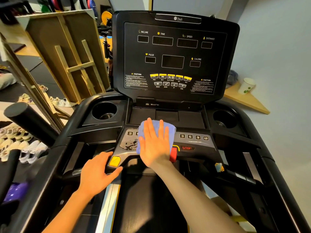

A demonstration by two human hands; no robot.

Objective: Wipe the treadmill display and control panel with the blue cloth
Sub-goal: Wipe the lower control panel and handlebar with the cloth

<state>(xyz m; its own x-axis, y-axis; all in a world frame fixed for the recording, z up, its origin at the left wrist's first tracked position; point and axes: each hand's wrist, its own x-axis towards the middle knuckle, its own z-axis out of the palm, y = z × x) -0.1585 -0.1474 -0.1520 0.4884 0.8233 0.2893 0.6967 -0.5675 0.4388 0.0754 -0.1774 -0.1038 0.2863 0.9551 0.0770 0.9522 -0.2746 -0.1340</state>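
Observation:
The treadmill's black display [173,54] stands upright ahead, dark, with yellow labels and buttons. Below it lies the grey control panel [195,142] with numbered keys and a red STOP label. My right hand [155,143] lies flat, fingers spread, pressing the folded blue cloth [143,130] onto the middle of that panel. The cloth shows above and left of the palm. A wet smear [130,143] shines on the panel just left of the cloth. My left hand [99,174] grips the panel's front left handle beside a yellow button [114,161].
Round cup holders sit at the left [104,111] and right [222,119] of the console. A red safety key [173,153] is right of my wrist. Wooden frames [67,52] and several shoes [25,148] are at left; a paper cup [246,85] stands on a shelf at right.

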